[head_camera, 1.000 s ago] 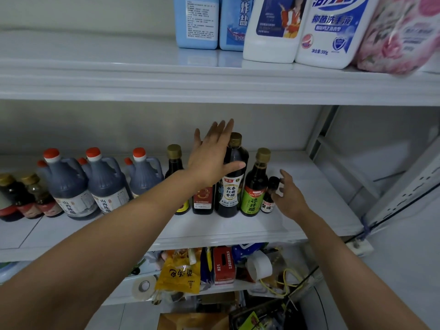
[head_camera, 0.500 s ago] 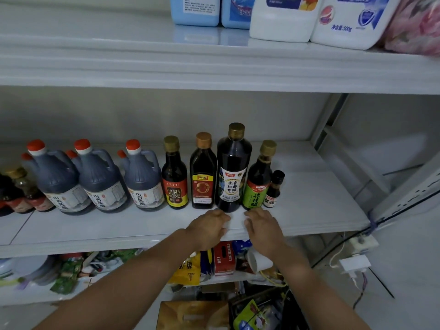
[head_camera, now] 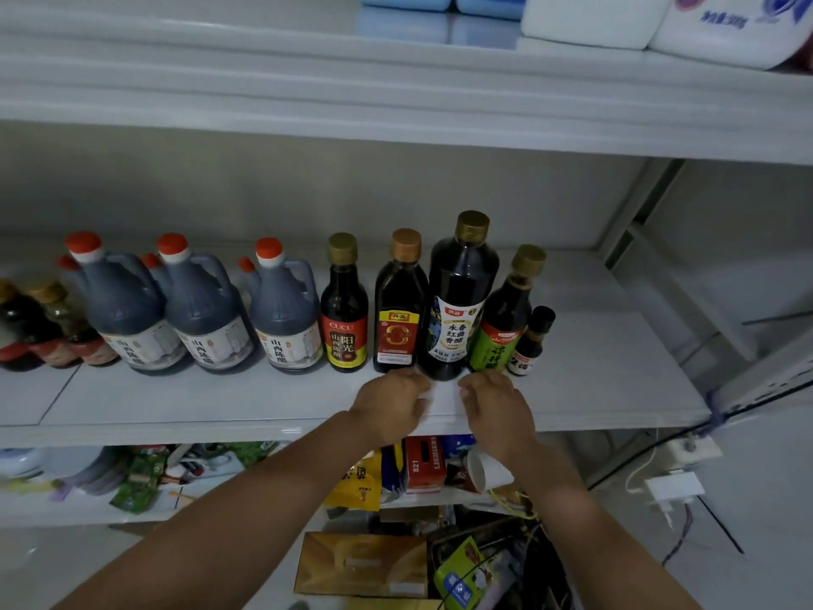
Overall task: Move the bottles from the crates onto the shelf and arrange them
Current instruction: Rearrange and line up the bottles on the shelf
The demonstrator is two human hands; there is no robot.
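dark bottles (head_camera: 457,301) upright on shelf (head_camera: 220,402)

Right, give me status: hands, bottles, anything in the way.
Left hand and right hand empty, resting on white shelf. Dark gold-capped bottles upright in row just behind. Nothing blocking.
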